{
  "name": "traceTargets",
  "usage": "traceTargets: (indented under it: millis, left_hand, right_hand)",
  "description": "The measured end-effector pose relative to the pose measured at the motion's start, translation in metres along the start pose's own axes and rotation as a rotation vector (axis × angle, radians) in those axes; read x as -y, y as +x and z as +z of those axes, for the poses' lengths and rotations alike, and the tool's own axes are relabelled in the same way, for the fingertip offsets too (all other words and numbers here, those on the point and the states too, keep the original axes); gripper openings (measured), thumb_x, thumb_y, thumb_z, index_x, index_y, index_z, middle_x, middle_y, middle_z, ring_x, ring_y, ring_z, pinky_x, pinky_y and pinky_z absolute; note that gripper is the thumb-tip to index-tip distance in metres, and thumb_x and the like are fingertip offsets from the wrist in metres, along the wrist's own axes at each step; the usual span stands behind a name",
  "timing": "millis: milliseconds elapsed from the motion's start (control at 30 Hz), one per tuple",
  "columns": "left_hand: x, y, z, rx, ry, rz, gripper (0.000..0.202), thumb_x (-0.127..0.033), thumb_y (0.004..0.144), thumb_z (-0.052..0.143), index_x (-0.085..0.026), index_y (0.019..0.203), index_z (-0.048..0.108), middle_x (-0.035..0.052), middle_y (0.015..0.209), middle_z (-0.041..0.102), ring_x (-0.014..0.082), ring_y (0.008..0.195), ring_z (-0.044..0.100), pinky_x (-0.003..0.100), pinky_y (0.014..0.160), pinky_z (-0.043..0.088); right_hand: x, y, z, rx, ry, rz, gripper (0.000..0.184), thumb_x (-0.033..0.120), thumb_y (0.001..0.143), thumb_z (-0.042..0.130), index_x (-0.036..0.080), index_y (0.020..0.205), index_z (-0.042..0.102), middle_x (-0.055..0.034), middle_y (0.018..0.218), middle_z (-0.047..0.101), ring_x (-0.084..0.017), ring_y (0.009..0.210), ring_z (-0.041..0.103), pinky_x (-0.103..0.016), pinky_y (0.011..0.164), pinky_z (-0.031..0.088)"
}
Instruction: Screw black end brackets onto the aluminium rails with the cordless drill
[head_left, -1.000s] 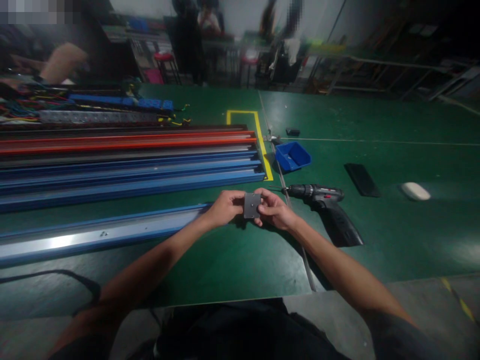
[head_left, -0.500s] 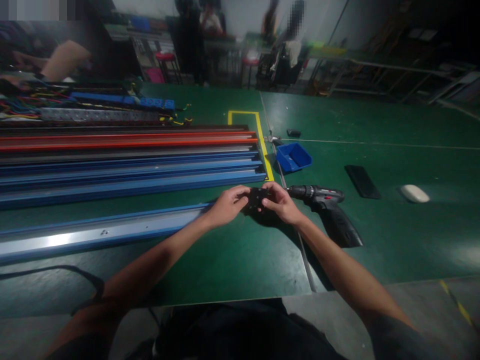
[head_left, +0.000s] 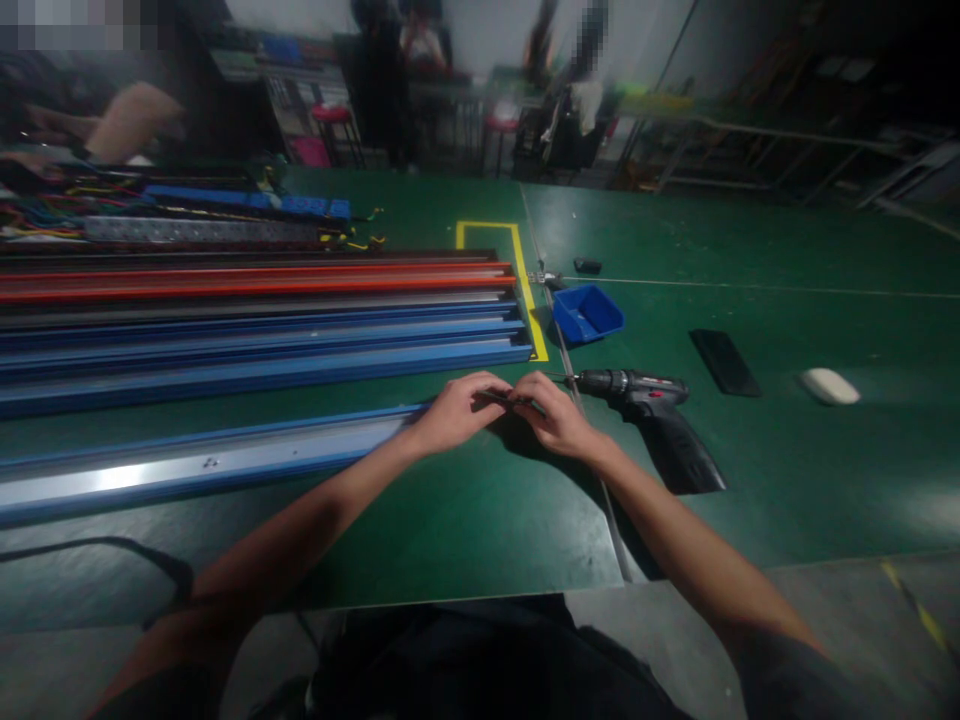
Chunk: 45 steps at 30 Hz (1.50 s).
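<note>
Between my left hand [head_left: 459, 412] and my right hand [head_left: 553, 412] is a small flat black plate [head_left: 511, 398], turned nearly edge-on and mostly hidden by fingers. Both hands pinch it from its two sides, above the green table. Just right of my right hand lies a black cordless drill [head_left: 649, 405], its bit pointing toward the hand. A blue channel profile [head_left: 225, 462] with a silver inside runs leftward from behind my left hand and forearm. Beyond the hands sits a blue plastic bin [head_left: 589, 315].
Several long blue profiles [head_left: 300, 345] and red ones [head_left: 262, 280] lie side by side at left, ending at yellow tape [head_left: 529, 290]. Coloured wires and a blue strip [head_left: 247, 200] are behind them. A black phone-like slab [head_left: 724, 362] and a whitish block [head_left: 829, 386] lie right. Other people are beyond.
The black plate has been tilted from its broad face showing to nearly edge-on. My fingers have closed in over it, the right hand shifting slightly left. The other table items stay put.
</note>
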<state>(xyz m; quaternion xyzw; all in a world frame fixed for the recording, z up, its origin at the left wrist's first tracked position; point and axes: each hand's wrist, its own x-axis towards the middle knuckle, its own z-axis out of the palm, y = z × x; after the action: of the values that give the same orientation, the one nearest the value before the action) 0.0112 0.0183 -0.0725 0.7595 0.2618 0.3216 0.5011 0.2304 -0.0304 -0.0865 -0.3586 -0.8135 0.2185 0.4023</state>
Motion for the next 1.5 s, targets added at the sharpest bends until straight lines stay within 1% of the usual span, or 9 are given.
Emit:
traceTargets:
  millis: [133,367,567,667,800,933,1133,1333,1500]
  left_hand:
    - [-0.005,-0.001,-0.001,0.005,0.074,-0.006,0.020,-0.018,0.085,0.069,-0.018,0.104,0.073,0.0065,0.105,0.073,0.0208,0.101,0.068,0.039,0.096,0.056]
    - [-0.002,-0.003,0.008,-0.137,0.038,0.081,0.047,-0.016,0.088,0.065,-0.017,0.134,0.053,0.0148,0.131,0.062,0.0232,0.121,0.064,0.038,0.098,0.059]
    - [-0.021,-0.008,-0.024,-0.216,0.357,0.135,0.044,-0.025,0.095,0.059,-0.020,0.138,0.050,0.0129,0.136,0.059,0.0245,0.124,0.060,0.042,0.099,0.058]
    - [-0.023,-0.028,-0.051,-0.059,0.680,0.073,0.043,-0.043,0.098,0.057,-0.016,0.132,0.057,0.0138,0.132,0.063,0.0300,0.126,0.058,0.051,0.109,0.049]
    - [-0.008,-0.070,-0.074,0.090,1.011,-0.034,0.062,-0.061,0.099,0.050,-0.014,0.138,0.058,0.0185,0.136,0.064,0.0357,0.125,0.060,0.053,0.105,0.049]
    - [0.007,-0.096,-0.081,0.142,1.174,-0.047,0.082,-0.072,0.093,0.053,-0.009,0.145,0.053,0.0231,0.139,0.063,0.0376,0.121,0.063,0.052,0.101,0.051]
    - [0.011,-0.094,-0.082,0.161,1.246,0.014,0.078,-0.071,0.094,0.054,-0.007,0.139,0.056,0.0238,0.130,0.067,0.0355,0.114,0.066,0.047,0.096,0.054]
    - [0.012,-0.098,-0.096,0.167,1.179,-0.003,0.073,-0.068,0.093,0.058,-0.008,0.135,0.060,0.0229,0.125,0.069,0.0361,0.110,0.069,0.047,0.092,0.055]
    - [0.015,-0.103,-0.125,0.231,1.104,-0.079,0.079,-0.072,0.090,0.057,-0.009,0.138,0.057,0.0237,0.136,0.065,0.0383,0.122,0.064,0.050,0.104,0.050]
  right_hand:
    - [-0.002,-0.002,0.002,0.020,-0.039,0.014,0.027,0.016,0.099,0.055,0.027,0.124,0.059,-0.0106,0.114,0.056,-0.025,0.104,0.058,-0.043,0.089,0.054]
    - [-0.010,-0.001,-0.004,-0.014,-0.131,0.039,0.032,0.007,0.093,0.049,0.023,0.119,0.060,-0.0095,0.109,0.059,-0.023,0.095,0.059,-0.036,0.081,0.052]
    - [-0.013,-0.002,-0.004,-0.173,-0.122,0.170,0.016,0.032,0.093,0.072,0.022,0.102,0.063,-0.0045,0.093,0.065,-0.020,0.079,0.059,-0.030,0.072,0.048]
    - [-0.013,-0.002,-0.003,-0.249,-0.111,0.213,0.023,0.039,0.091,0.076,0.021,0.093,0.062,-0.0021,0.085,0.064,-0.017,0.072,0.056,-0.027,0.065,0.044]
    - [-0.009,-0.002,0.002,-0.298,-0.084,0.254,0.033,0.043,0.087,0.080,0.021,0.080,0.057,0.0016,0.073,0.060,-0.015,0.065,0.053,-0.025,0.061,0.040]
    - [0.001,-0.002,0.019,-0.231,-0.098,0.230,0.040,0.045,0.088,0.079,0.020,0.071,0.052,0.0038,0.066,0.055,-0.012,0.059,0.048,-0.024,0.057,0.035]
    - [0.007,0.003,0.048,-0.091,-0.253,0.021,0.045,0.046,0.096,0.070,0.020,0.064,0.055,0.0007,0.064,0.059,-0.014,0.063,0.053,-0.028,0.064,0.037]
    - [0.006,0.013,0.063,-0.040,-0.333,-0.139,0.030,0.032,0.099,0.069,0.019,0.072,0.067,-0.0047,0.075,0.073,-0.017,0.071,0.068,-0.029,0.073,0.044]
    - [0.014,0.023,0.075,0.112,-0.400,-0.089,0.016,0.031,0.092,0.079,0.018,0.085,0.073,-0.0074,0.091,0.080,-0.022,0.086,0.076,-0.030,0.079,0.049]
